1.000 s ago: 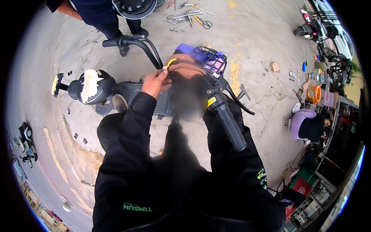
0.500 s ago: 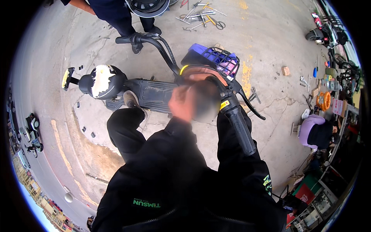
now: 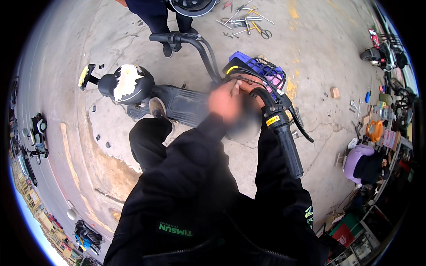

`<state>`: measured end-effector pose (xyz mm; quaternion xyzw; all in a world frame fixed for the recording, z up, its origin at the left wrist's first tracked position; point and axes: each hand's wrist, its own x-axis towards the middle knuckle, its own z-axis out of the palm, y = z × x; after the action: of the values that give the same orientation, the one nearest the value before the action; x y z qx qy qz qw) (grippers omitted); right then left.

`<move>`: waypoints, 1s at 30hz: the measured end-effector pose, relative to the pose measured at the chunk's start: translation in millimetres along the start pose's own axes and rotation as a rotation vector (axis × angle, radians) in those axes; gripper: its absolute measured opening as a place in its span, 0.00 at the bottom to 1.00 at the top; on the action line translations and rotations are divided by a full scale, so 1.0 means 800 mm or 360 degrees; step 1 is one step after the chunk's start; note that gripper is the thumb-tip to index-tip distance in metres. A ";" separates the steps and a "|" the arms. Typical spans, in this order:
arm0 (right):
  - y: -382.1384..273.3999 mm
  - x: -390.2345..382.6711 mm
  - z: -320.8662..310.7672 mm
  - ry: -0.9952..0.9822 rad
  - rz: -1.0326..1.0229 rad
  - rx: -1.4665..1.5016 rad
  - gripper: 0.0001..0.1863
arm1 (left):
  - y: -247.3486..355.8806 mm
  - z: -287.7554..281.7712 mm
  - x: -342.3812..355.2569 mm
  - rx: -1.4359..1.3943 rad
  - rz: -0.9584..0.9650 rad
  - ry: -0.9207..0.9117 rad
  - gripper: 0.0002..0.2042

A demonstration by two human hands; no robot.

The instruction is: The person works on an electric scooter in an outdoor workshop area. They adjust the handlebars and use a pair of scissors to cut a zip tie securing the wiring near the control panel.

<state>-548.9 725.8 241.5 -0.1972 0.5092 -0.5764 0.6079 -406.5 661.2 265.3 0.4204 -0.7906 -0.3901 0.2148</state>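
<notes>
In front of me is a black electric scooter with a worn footboard (image 3: 188,104) and a saddle (image 3: 142,84) whose cover is torn, baring white padding. My left hand (image 3: 224,101) is closed, its fingers pinched together at the steering column below the handlebar (image 3: 199,46). Against its fingertips are those of my right hand (image 3: 252,84), reaching up from behind the right handlebar grip (image 3: 287,150). A thin black cable (image 3: 239,79) runs over the fingers. What they pinch is too small and blurred to make out. A smeared dark patch hides the column below my hands.
A front basket (image 3: 266,68) holds purple and pink items. Beyond it, pliers, scissors and wrenches (image 3: 246,22) lie on the concrete. A person (image 3: 153,17) stands beside the far handlebar end with a wheel (image 3: 193,5). At right, someone in lilac (image 3: 359,164) crouches near an orange coil (image 3: 374,131).
My left hand has moved up and right along the column, and my right hand's fingers now show meeting it. The whole view has shifted slightly.
</notes>
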 end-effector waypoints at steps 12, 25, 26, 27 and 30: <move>0.009 0.068 -0.008 -0.0140 -0.0314 -0.1064 0.15 | -0.061 -0.030 0.032 -0.1427 -0.1039 -0.0584 0.24; 0.026 0.038 -0.036 -0.0331 -0.0036 -0.0164 0.20 | -0.006 0.004 -0.052 -0.1550 -0.0909 0.0306 0.10; 0.028 0.030 -0.039 -0.0403 0.0088 0.0073 0.21 | -0.002 0.007 -0.053 -0.1052 -0.0636 0.0316 0.09; 0.028 0.026 -0.041 -0.0341 0.0050 -0.0113 0.23 | -0.002 0.008 -0.051 -0.0836 -0.0298 0.0372 0.08; 0.029 0.020 -0.033 -0.0302 -0.0061 0.0119 0.25 | -0.007 0.007 -0.018 -0.0279 0.0011 0.0416 0.06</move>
<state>-562.5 726.3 205.1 -0.2378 0.4236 -0.5854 0.6491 -399.8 673.6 257.6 0.4446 -0.7201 -0.3989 0.3530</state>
